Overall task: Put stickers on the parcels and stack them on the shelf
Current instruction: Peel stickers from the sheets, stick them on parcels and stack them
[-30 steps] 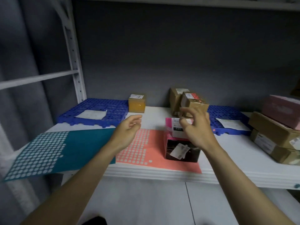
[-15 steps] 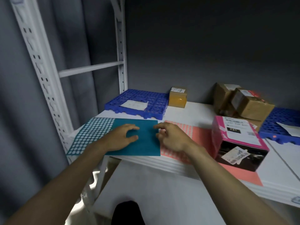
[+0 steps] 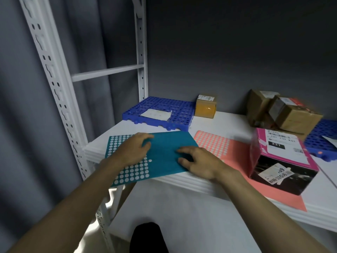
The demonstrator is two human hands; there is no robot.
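A teal sticker sheet [image 3: 164, 143] lies at the shelf's front left corner, its left part full of empty white holes. My left hand [image 3: 134, 151] rests flat on the sheet's left half. My right hand [image 3: 198, 162] lies on its right half, fingers pointing left and touching the teal surface. A pink-and-black parcel [image 3: 280, 161] with white labels stands on a salmon sticker sheet [image 3: 235, 156] to the right. Neither hand touches it.
A blue plastic pallet [image 3: 182, 110] with a white paper sits at the back left, a small yellow-brown box [image 3: 205, 108] beside it. Brown cardboard parcels [image 3: 290, 115] lean at the back right, next to another blue pallet [image 3: 326, 141]. White shelf posts [image 3: 54, 84] rise at left.
Both hands left the pink parcel and moved left onto the teal sheet. My view swung left and drew closer; the right hand has slid further onto the sheet.
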